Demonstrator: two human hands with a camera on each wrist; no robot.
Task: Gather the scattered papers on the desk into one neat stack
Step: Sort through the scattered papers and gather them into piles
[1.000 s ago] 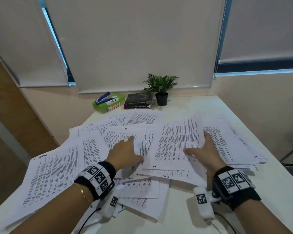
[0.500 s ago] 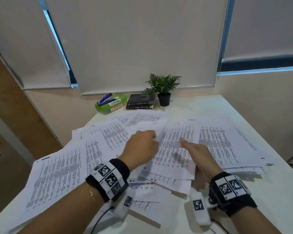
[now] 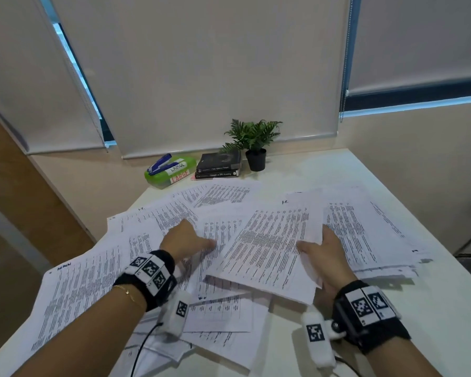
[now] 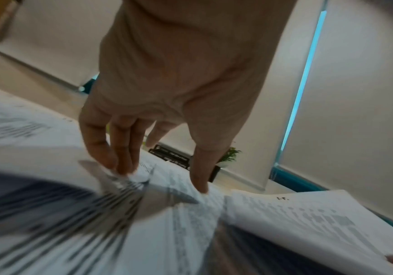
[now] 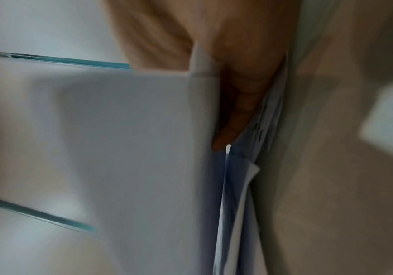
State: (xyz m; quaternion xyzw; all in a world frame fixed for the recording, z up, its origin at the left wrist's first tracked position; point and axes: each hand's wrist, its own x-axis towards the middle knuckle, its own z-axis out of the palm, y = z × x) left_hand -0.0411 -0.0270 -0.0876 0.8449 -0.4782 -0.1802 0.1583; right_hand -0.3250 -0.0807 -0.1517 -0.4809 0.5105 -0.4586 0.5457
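Papers printed with dense columns of text lie fanned and overlapping across a white desk, from its left edge to well right of centre. The right hand grips a bundle of sheets by its right edge, thumb on top and fingers underneath, the bundle lifted clear of the layer below and tilted; the right wrist view, badly blurred, shows a finger tucked between sheets. The left hand rests on the papers just left of that bundle, thumb pointing towards it. In the left wrist view its fingertips press down onto a sheet that puckers beneath them, fingers bent rather than wrapped around anything; whether they pinch the paper cannot be told through the blur. Both wrists wear black bands with square printed markers. Along the desk's far edge, apart from the papers, stand a small potted plant, two stacked dark books just to its left, and a green box labelled "LARGE" with a blue stapler lying on top. Pale roller blinds hang behind.
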